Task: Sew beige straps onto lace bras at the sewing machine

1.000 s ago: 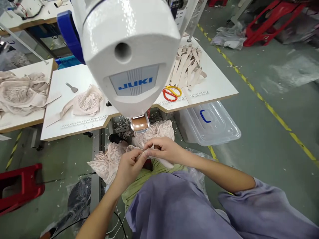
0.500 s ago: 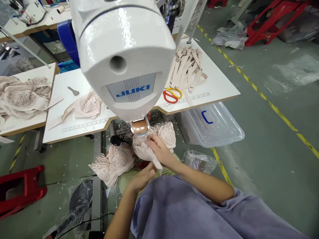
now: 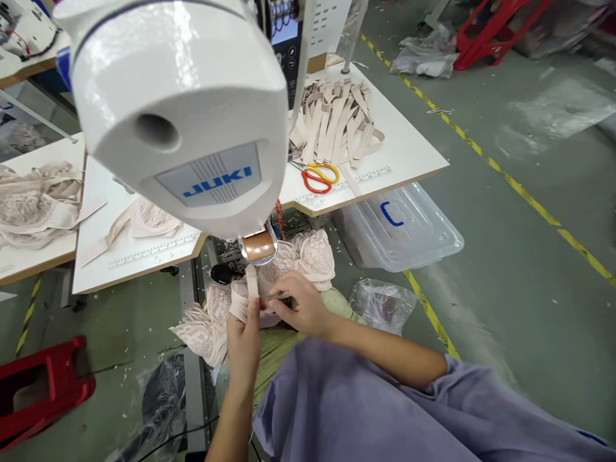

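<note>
Below the head of the white JUKI sewing machine [image 3: 192,128], my left hand [image 3: 244,337] is closed on a beige fabric strap [image 3: 252,281], thumb on top. My right hand [image 3: 303,303] pinches a thin part of the same beige strap a little to the right, its fingers pressed together. Beige lace bras [image 3: 315,255] lie just behind my hands, under the machine's needle area. More lace bra cups [image 3: 206,330] hang to the left of my left hand. The far end of the strap is hard to make out among the bras.
Red-and-yellow scissors [image 3: 318,178] lie on the white table [image 3: 409,163] by a pile of beige straps [image 3: 337,122]. Another bra [image 3: 151,218] sits left of the machine. A lidded clear bin [image 3: 409,231] stands under the table; a red stool [image 3: 43,385] is at lower left.
My left hand has moved left and up and now grips the strap. My right hand has shifted slightly down, pinching it. The view has turned, so the machine appears further left.
</note>
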### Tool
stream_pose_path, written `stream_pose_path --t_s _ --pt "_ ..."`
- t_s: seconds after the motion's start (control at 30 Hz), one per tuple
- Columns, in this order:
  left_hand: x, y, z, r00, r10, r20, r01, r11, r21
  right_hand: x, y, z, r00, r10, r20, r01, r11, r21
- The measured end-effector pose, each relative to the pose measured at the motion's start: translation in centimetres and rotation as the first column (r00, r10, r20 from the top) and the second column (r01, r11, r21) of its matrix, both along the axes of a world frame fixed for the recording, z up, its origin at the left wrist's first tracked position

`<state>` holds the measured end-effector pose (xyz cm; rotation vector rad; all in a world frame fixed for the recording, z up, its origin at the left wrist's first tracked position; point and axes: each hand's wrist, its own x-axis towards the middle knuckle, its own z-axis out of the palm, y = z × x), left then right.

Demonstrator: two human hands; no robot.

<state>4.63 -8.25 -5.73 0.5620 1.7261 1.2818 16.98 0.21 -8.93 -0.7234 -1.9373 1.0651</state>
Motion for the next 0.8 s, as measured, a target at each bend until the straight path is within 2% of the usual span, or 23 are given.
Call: stream_pose_path --t_s 0.03,0.1,0.17,0.23,0.27,0.33,0.37,0.43,0.5,0.57,0.67,0.8 --pt "-0.7 -0.2 0.8 0.988 -0.142 -0.055 0.139 0.989 -0.049 0.6 0.8 0.6 0.999 0.051 0.007 -0.052 0.995 0.091" --pt "-1.8 -0.7 2.6 0.93 -0.352 -0.102 0.342 0.934 -0.104 1.4 2.3 2.0 0.956 0.276 0.096 -0.289 0.942 0.172" --pt "-2.3 -1.2 4.2 0.873 -0.467 -0.142 0.452 0.883 -0.125 1.7 3.3 3.4 0.82 0.523 0.234 -0.556 0.824 0.108" --pt "-2.4 -1.8 5.5 0.826 -0.533 -0.185 0.509 0.845 -0.162 1.6 3.5 4.6 0.692 0.645 0.323 -0.687 0.726 0.021" --pt "-2.4 -2.1 6.0 0.81 -0.552 -0.2 0.521 0.832 -0.19 1.5 3.4 4.9 0.666 0.665 0.339 -0.707 0.707 0.003" --pt "-2.6 -2.6 6.5 0.807 -0.547 -0.223 0.499 0.834 -0.236 1.5 3.1 5.3 0.69 0.654 0.312 -0.69 0.724 0.009" --pt "-2.8 -2.8 6.5 0.819 -0.524 -0.236 0.471 0.847 -0.246 1.6 2.9 5.3 0.736 0.622 0.269 -0.648 0.762 0.011" --pt "-3.2 -2.9 6.3 0.859 -0.442 -0.257 0.385 0.89 -0.244 2.0 2.8 5.1 0.866 0.47 0.169 -0.472 0.881 -0.031" --pt "-3.5 -2.6 5.8 0.925 -0.305 -0.225 0.265 0.945 -0.191 2.5 2.9 4.7 0.968 0.219 0.123 -0.21 0.974 -0.079" --pt "-3.5 -2.0 5.1 0.984 -0.147 -0.104 0.135 0.985 -0.11 2.8 2.9 4.5 0.99 0.069 0.125 -0.061 0.996 -0.065" --pt "-2.9 -1.0 4.1 0.993 0.034 0.117 -0.033 0.999 -0.008 2.6 2.3 4.5 0.99 0.119 0.078 -0.123 0.991 0.05" --pt "-1.5 0.0 3.4 0.962 0.138 0.234 -0.161 0.984 0.08 1.2 0.8 4.9 0.992 0.123 0.002 -0.122 0.982 0.146"
